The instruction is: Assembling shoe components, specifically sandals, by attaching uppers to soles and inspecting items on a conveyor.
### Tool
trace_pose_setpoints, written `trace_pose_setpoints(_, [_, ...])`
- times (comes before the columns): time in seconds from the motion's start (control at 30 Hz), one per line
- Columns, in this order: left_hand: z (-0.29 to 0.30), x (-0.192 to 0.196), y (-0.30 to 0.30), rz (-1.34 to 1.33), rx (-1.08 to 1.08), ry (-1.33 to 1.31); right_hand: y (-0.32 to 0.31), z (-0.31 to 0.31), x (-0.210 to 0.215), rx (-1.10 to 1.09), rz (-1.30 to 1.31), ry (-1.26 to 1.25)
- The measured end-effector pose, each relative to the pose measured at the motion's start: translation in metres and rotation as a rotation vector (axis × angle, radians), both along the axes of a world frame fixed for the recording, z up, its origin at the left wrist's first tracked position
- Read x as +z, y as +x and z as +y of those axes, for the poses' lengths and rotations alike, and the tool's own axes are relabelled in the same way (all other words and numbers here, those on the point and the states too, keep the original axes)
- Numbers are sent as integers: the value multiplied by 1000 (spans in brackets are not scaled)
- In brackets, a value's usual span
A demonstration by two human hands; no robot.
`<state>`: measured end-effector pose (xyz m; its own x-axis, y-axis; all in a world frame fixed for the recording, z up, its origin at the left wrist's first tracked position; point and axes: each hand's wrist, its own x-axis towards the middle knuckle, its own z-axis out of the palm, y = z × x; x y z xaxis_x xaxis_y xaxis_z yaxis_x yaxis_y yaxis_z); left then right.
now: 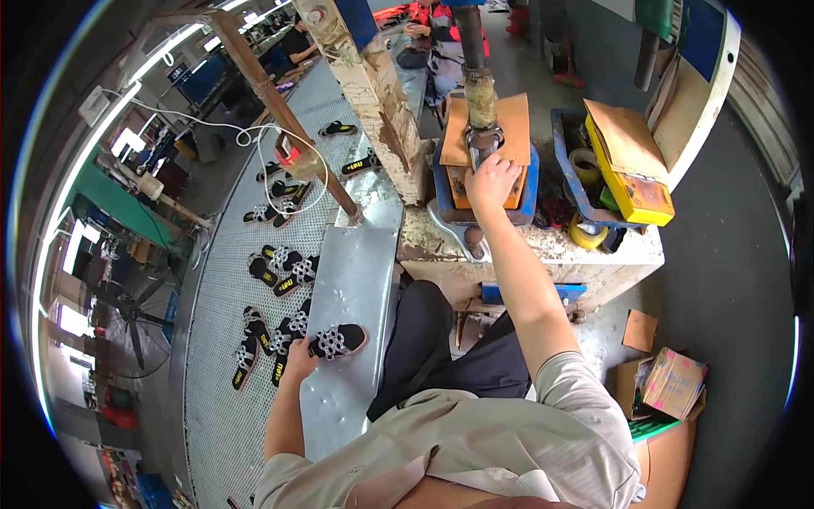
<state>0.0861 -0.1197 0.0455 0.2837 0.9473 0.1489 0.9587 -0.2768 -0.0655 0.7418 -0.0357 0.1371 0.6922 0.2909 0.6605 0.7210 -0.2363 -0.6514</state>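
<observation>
- Centrally, a press machine (479,127) on a worn white bench (543,254) is taken as the landmark; its orange-and-blue bed (521,191) is reached by the right hand (492,180), whose fingers are closed on the small part under the ram.
- Left of the press and nearer the person, a grey mesh conveyor (220,373) is seen carrying black sandals in pairs.
- Beside it, on a steel shelf (356,280), one black sandal (339,341) is gripped by the left hand (298,356); its long axis is pointed up and right toward the press, well apart from the right hand.
- Right of the press, a yellow box (632,182) is set in a blue tray (564,170).
- Below that, small cardboard boxes (670,382) are left on the floor.
</observation>
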Motion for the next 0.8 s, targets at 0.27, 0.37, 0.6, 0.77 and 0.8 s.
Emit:
trace_pose_setpoints(0.27, [-52,-44,-3,-85,87,93,-10,-68,-37,343,-45,259])
trace_pose_setpoints(0.37, [-73,-79,-17,-110,66,140,-43,-136,-73,476,-10,235])
trace_pose_setpoints(0.6, [-139,-92,47,-315,403,30,-137,-263,-131,933,321,125])
trace_pose_setpoints(0.77, [-156,-96,113,-1209,470,186,-209,-283,-135,1245,451,116])
trace_pose_setpoints(0.8, [-155,-104,134,-1590,313,81,-227,-289,-131,1304,481,74])
